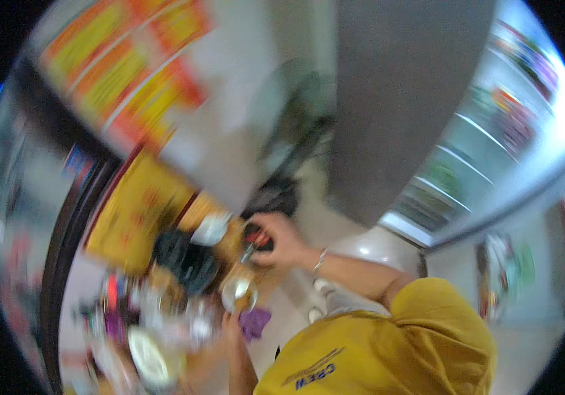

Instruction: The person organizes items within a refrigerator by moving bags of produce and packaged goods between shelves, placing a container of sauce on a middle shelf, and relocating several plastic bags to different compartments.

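Note:
My right hand (pixel 281 241) is closed around a small dark, round thing (pixel 253 232) with a red part; motion blur hides its exact kind. A thin silvery piece (pixel 248 253) points from it down toward a white cup (pixel 230 291). The cup is just below, near the table's edge, and my left hand (pixel 232 322) grips it from beneath, its fingers partly hidden. Beside the left hand lies a crumpled purple cloth (pixel 255 324). To the left of the right hand is a white crumpled item (pixel 211 229), perhaps tissue.
A black container (pixel 185 260) and a yellow box (pixel 136 210) stand on the table at left. Nearer are a pale oval lid or dish (pixel 149 357) and blurred bottles and packages. A grey door (pixel 407 99) stands open beside a lit fridge (pixel 457 164) at right. A dark bag (pixel 276 197) is beyond.

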`<state>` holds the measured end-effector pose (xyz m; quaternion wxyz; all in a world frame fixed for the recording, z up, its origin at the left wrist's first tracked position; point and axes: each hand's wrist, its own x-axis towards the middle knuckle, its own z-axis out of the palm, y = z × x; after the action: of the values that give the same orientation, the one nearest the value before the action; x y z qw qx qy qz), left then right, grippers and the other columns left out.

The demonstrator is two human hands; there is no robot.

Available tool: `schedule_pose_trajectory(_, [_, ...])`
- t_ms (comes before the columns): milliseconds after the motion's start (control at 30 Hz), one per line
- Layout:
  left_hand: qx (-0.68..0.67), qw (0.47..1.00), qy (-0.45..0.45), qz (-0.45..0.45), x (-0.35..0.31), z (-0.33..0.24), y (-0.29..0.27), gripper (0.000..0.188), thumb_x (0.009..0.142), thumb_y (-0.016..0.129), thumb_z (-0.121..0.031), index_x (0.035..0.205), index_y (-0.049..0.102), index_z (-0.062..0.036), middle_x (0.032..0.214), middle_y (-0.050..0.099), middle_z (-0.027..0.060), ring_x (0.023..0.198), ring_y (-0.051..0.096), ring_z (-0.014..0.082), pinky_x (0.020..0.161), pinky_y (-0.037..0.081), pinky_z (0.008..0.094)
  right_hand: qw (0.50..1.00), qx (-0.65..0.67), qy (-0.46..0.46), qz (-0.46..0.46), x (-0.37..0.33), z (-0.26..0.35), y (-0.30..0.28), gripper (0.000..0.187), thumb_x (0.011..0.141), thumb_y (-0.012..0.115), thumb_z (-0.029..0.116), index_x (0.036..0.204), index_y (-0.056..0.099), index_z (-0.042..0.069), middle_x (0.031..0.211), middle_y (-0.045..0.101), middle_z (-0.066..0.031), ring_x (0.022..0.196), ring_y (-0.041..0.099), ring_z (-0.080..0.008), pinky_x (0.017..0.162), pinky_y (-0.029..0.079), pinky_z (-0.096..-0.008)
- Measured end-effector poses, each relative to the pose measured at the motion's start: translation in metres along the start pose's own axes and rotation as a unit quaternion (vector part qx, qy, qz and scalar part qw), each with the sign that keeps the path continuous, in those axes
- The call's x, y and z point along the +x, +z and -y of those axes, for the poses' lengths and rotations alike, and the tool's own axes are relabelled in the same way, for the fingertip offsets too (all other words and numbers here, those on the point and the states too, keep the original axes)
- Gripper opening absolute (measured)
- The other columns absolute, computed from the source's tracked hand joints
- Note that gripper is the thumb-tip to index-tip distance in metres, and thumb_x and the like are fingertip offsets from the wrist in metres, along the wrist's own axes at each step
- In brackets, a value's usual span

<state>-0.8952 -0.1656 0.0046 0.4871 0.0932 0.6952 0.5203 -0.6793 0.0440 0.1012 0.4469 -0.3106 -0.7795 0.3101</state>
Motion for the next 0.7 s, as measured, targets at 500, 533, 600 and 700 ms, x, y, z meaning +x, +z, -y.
schedule_pose_trajectory(500, [0.152,0.888,-0.001,0.434,0.041,0.016,0.185,0.036,0.077,0.054,-0.004,0.113,0.053,0.0036,0.097,0.062,0.0118,0.081,0.063,0.0208,0.072,0.051,0.0312,0.882,-0.279,0.198,-0.325,-0.165,0.045,-0.235,0.074,0.058,0.078,0.033,0.119,0.047,0.006,0.099,0.051,-0.0164,0.097,0.050,-0.0321,0.088,0.041,-0.0399])
schedule_pose_trajectory(533, [0.159,0.887,-0.010,0.433,0.018,0.008,0.209,0.033,0.078,0.054,-0.005,0.110,0.055,0.0040,0.096,0.062,0.0113,0.081,0.062,0.0194,0.070,0.050,0.0308,0.866,-0.301,0.205,-0.344,-0.174,0.044,-0.255,0.074,0.058,0.078,0.033,0.119,0.047,0.006,0.099,0.051,-0.0166,0.097,0.050,-0.0322,0.088,0.040,-0.0399])
schedule_pose_trajectory(600, [0.202,0.864,0.025,0.461,0.010,0.010,0.253,0.031,0.078,0.055,-0.005,0.107,0.056,0.0039,0.095,0.062,0.0105,0.080,0.062,0.0184,0.070,0.050,0.0298,0.839,-0.325,0.207,-0.384,-0.184,0.038,-0.296,0.073,0.058,0.077,0.033,0.119,0.047,0.006,0.100,0.051,-0.0167,0.097,0.050,-0.0316,0.088,0.040,-0.0395])
schedule_pose_trajectory(700, [0.252,0.837,0.033,0.485,0.010,0.027,0.314,0.030,0.077,0.057,-0.006,0.106,0.058,0.0027,0.094,0.063,0.0089,0.079,0.061,0.0161,0.070,0.049,0.0282,0.812,-0.313,0.208,-0.446,-0.189,0.024,-0.360,0.072,0.058,0.077,0.033,0.118,0.048,0.005,0.098,0.052,-0.0161,0.095,0.051,-0.0311,0.088,0.041,-0.0388])
